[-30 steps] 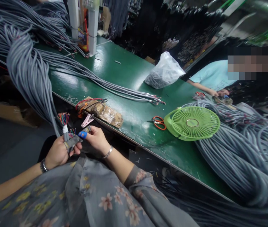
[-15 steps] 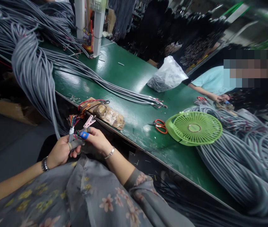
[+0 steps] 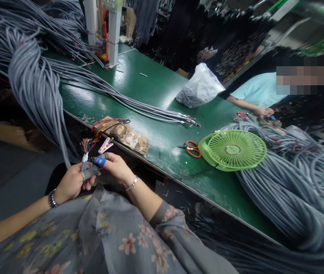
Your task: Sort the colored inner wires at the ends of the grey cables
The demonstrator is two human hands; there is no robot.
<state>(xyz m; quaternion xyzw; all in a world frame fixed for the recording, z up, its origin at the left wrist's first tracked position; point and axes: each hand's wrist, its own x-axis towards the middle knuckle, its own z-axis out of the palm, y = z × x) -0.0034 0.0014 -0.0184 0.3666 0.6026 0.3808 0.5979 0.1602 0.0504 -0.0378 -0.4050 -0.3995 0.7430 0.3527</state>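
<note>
My left hand (image 3: 71, 182) is closed around a grey multi-core cable (image 3: 84, 164), whose stripped end points up. A fan of thin coloured wires (image 3: 87, 145) spreads above its white wrapped collar. My right hand (image 3: 118, 169) is closed in a pinch beside it, with blue tape on the thumb. Some short coloured wires (image 3: 92, 161) show at that thumb tip, between the two hands. Grey wrapping covers some of my fingers. Just beyond my right fingers is a pink clip (image 3: 105, 145), by the table edge. The fingertips' exact contact is partly hidden.
On the green table (image 3: 162, 152) are a wood block (image 3: 133, 141), orange-handled scissors (image 3: 192, 148), a green fan (image 3: 232, 149) and a plastic bag (image 3: 200, 87). Grey cable bundles (image 3: 33, 83) hang over the left edge; more lie right. A co-worker (image 3: 253, 93) sits across.
The view has shifted slightly, so the table things sit a little further left and up. My hands keep nearly the same grip. The co-worker's hands have moved slightly.
</note>
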